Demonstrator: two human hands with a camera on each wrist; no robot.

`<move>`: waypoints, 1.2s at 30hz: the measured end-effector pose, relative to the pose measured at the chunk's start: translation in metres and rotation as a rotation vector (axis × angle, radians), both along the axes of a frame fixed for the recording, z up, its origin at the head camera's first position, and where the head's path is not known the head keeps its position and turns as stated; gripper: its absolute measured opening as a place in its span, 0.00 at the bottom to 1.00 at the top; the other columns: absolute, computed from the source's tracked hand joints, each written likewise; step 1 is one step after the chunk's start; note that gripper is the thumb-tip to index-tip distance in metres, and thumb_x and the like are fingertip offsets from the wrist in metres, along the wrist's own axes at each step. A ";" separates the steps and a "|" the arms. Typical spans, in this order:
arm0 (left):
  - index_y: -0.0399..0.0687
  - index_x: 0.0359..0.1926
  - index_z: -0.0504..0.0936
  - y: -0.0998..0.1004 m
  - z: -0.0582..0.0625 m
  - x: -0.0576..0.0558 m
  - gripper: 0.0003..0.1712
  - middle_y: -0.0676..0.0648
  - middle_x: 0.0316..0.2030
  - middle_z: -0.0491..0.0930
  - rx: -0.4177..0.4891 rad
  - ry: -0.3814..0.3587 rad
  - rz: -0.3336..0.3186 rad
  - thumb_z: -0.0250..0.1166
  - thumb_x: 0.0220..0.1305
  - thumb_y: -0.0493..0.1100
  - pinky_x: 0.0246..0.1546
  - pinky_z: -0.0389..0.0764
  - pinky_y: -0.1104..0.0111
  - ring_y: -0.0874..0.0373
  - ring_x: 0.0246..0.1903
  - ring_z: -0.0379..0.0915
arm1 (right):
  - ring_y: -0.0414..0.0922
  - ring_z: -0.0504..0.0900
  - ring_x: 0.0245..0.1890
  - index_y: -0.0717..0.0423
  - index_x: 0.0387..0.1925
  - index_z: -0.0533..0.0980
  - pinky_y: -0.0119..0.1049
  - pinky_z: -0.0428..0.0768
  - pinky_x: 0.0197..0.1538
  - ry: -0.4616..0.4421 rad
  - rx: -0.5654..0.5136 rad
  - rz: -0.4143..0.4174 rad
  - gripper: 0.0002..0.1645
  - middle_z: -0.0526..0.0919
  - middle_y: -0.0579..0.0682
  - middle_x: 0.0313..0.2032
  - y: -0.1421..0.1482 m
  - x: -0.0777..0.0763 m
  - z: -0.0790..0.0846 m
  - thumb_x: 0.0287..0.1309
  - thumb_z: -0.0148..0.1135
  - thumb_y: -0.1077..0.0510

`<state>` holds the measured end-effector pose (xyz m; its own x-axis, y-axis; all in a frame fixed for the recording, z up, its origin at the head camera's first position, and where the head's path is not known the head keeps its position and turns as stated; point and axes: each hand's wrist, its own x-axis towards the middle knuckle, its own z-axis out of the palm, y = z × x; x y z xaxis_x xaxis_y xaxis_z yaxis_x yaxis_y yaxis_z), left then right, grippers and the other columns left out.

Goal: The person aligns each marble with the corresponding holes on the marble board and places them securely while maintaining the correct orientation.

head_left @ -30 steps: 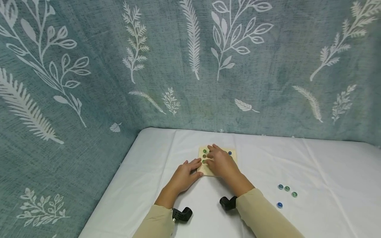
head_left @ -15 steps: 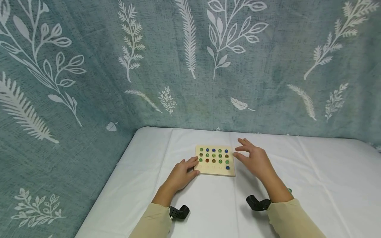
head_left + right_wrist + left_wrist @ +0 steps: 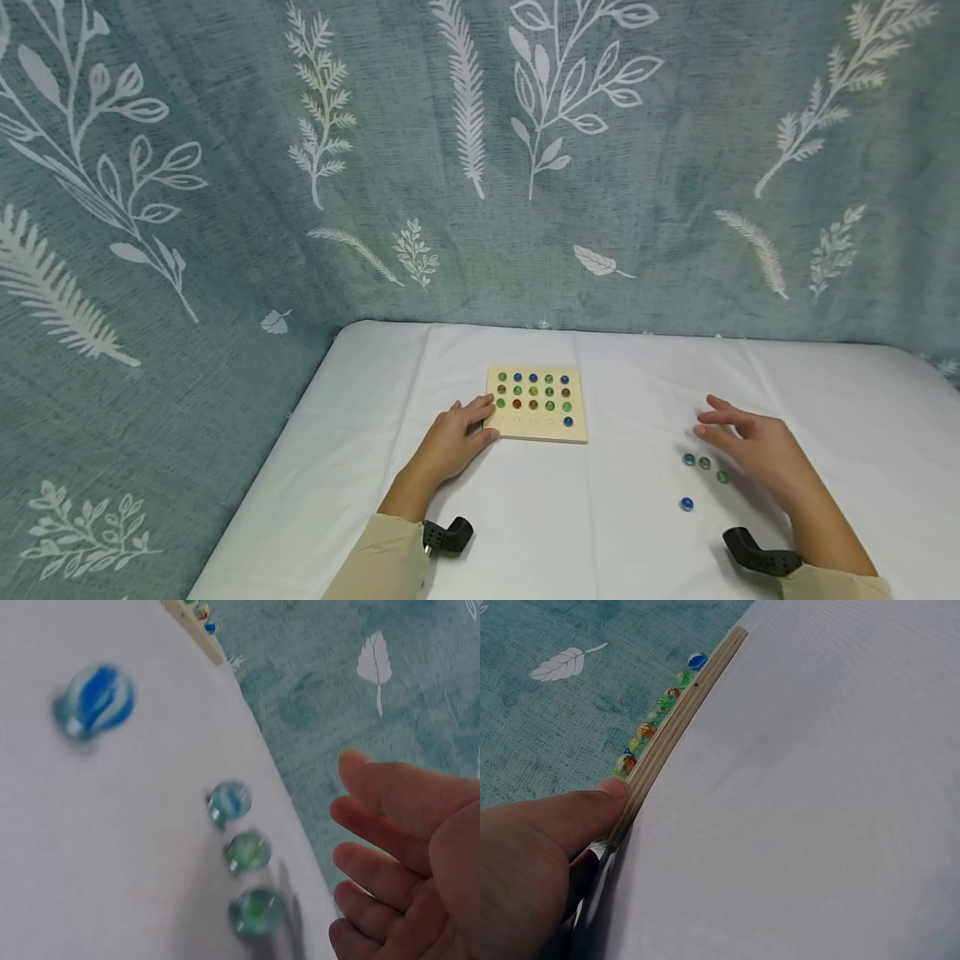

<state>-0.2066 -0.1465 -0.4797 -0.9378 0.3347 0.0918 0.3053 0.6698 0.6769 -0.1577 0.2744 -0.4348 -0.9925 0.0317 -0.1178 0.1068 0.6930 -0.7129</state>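
Observation:
My left hand (image 3: 450, 437) rests against the left side of a pale wooden board (image 3: 534, 432), fingers on its left edge and thumb at the front left corner. Green, blue and amber glass marbles fill the board's back rows. In its front row a blue marble (image 3: 567, 422) sits at the right end, beside bare hollows. My right hand (image 3: 761, 450) hovers over the cloth with fingers loosely bent and nothing between them. Left of it lie loose marbles: a blue-streaked one (image 3: 229, 801), two green ones (image 3: 248, 851), and a blue one (image 3: 102, 697) nearer me.
A white cloth (image 3: 637, 542) covers the table. Behind and to the left hangs a teal curtain (image 3: 420, 167) with white leaf prints. Black wrist cameras (image 3: 448, 535) sit on both wrists.
My right hand has left the board and moved right and nearer me, to beside the loose marbles. The left hand keeps its place on the board. The head view has shifted slightly.

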 end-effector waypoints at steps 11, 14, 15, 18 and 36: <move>0.47 0.66 0.74 -0.002 -0.003 0.001 0.30 0.55 0.70 0.67 0.019 0.009 -0.001 0.66 0.66 0.49 0.76 0.54 0.55 0.50 0.72 0.58 | 0.50 0.54 0.76 0.60 0.58 0.78 0.54 0.64 0.72 -0.056 -0.096 0.029 0.40 0.57 0.54 0.74 0.008 0.003 -0.018 0.57 0.64 0.32; 0.47 0.66 0.74 -0.003 -0.002 0.001 0.30 0.55 0.70 0.67 0.017 0.023 -0.006 0.66 0.66 0.49 0.76 0.55 0.55 0.49 0.72 0.58 | 0.44 0.52 0.76 0.58 0.57 0.78 0.43 0.63 0.74 -0.046 -0.112 0.027 0.39 0.57 0.52 0.74 0.009 0.004 -0.020 0.56 0.65 0.33; 0.46 0.66 0.74 -0.003 -0.002 0.001 0.30 0.54 0.70 0.67 0.018 0.030 -0.008 0.66 0.66 0.49 0.76 0.55 0.54 0.48 0.72 0.58 | 0.44 0.52 0.76 0.59 0.57 0.78 0.43 0.61 0.75 -0.044 -0.122 0.026 0.39 0.57 0.52 0.74 0.009 0.004 -0.021 0.56 0.66 0.34; 0.47 0.66 0.74 -0.002 -0.002 0.001 0.30 0.55 0.70 0.66 0.024 0.019 -0.004 0.65 0.66 0.50 0.76 0.54 0.54 0.48 0.72 0.57 | 0.54 0.49 0.77 0.61 0.56 0.78 0.54 0.55 0.76 -0.051 -0.165 0.018 0.39 0.56 0.53 0.74 0.007 0.004 -0.024 0.54 0.68 0.35; 0.49 0.67 0.74 0.000 -0.003 0.001 0.30 0.57 0.70 0.66 0.027 0.004 0.002 0.65 0.66 0.50 0.76 0.54 0.54 0.47 0.73 0.56 | 0.62 0.41 0.76 0.60 0.48 0.81 0.68 0.45 0.73 -0.052 -0.149 0.049 0.35 0.56 0.55 0.75 0.004 0.006 -0.026 0.47 0.74 0.38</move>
